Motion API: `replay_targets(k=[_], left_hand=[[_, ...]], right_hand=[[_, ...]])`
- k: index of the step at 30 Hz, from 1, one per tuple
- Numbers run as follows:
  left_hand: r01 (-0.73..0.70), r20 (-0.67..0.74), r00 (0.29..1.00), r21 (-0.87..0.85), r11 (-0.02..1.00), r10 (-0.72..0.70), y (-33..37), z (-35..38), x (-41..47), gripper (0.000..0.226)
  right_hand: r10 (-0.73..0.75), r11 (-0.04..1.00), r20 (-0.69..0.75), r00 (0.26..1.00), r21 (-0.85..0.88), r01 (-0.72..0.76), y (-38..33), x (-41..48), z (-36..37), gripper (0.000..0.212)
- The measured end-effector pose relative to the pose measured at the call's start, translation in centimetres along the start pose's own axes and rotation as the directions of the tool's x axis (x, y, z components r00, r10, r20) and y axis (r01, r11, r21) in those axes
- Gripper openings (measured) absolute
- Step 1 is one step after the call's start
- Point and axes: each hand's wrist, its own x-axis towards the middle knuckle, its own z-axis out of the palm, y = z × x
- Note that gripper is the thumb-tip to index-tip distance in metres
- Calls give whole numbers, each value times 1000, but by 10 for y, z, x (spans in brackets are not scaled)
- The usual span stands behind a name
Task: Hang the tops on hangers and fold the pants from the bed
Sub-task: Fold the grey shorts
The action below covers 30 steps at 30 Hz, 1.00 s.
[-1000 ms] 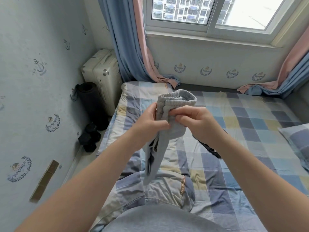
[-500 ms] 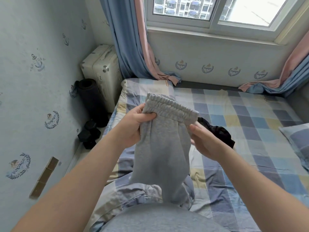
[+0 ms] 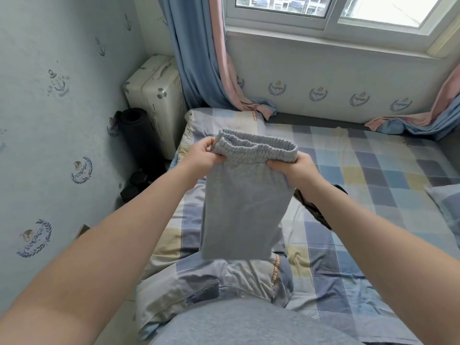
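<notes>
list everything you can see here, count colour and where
grey pants: 1, grey, held up over the bed
dark garment: 1, black, on bed, right of grey pants
bed: 1, blue-yellow checked, under window
quilt: 1, checked, bunched at near end
pillow: 1, blue checked, right edge
suitcase: 1, white, left corner
rolled mat: 1, black, beside suitcase
dumbbells: count unclear, black, floor by rolled mat
curtains: 2, blue and pink, flanking window
left hand: 1, grips grey pants, left end
right hand: 1, grips grey pants, right end
</notes>
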Motion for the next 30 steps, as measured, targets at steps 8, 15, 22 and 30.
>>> replay_targets(k=[8, 15, 22, 30], left_hand=[[-92, -5, 996, 85, 992, 93, -28, -4, 3, 33], [111, -21, 994, 375, 920, -111, -151, 1, 0, 22], [427, -21, 865, 553, 716, -501, -321, 21, -63, 30], [569, 8, 683, 622, 539, -731, -400, 37, -159, 27]], right_hand=[[-169, 970, -26, 985, -182, 162, 1, -7, 5, 30], [-35, 776, -32, 999, -630, 7, 126, -26, 26, 26], [404, 542, 11, 915, -809, -230, 290, -103, 58, 26], [670, 463, 84, 738, -825, -325, 355, -197, 64, 16]])
